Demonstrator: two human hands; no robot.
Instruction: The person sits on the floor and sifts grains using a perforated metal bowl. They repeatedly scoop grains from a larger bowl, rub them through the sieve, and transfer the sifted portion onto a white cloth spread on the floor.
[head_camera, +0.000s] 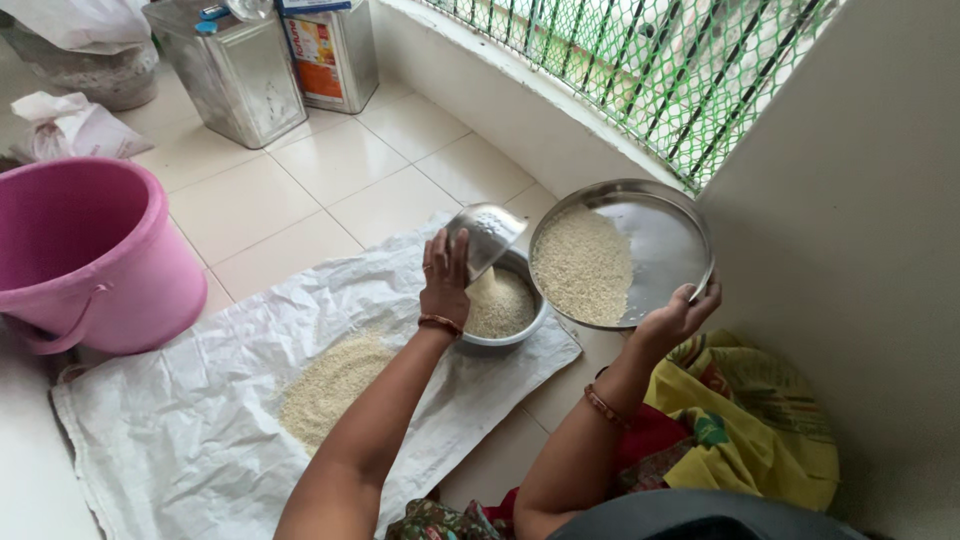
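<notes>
Nearest the lens: a dark grey fold of clothing (700, 515) along the bottom edge, with patterned yellow and red cloth (760, 420) bunched just beyond it against the wall on the right.

Rising from there, two bare forearms, each with a bangle at the wrist.

Left hand (445, 275): closed around the small steel bowl (487, 235), fingers wrapped over its rim and side. Tips it mouth-down and toward the right, directly above the steel basin (520, 330). Seems held low and close so that the rice falls into the basin rather than scattering; a thin stream of grains appears to run between the two, ending in a cone on the rice in basin (498, 305).

Right hand (675, 315): grips the steel plate (670, 240) from beneath at its near rim, thumb hooked over the edge. Holds it in the air, clear of the floor, just right of the basin and overlapping its rim in the picture. Tilted toward the left, so the rice on plate (583, 265) gathers on the lower half and leaves the upper right bare metal.

Basin resting at the right end of the white woven sack (180, 430), which lies flat on the tiled floor (340, 160), probably to keep grain off the tiles. At the middle of the sack, a loose heap of rice (330, 385).

Off the sack's far left edge: a pink bucket (90, 250). Well apart, in the far corner: two square tins (235, 70) and some tied bags (75, 125). Above the low ledge: green mesh grille (640, 70).
</notes>
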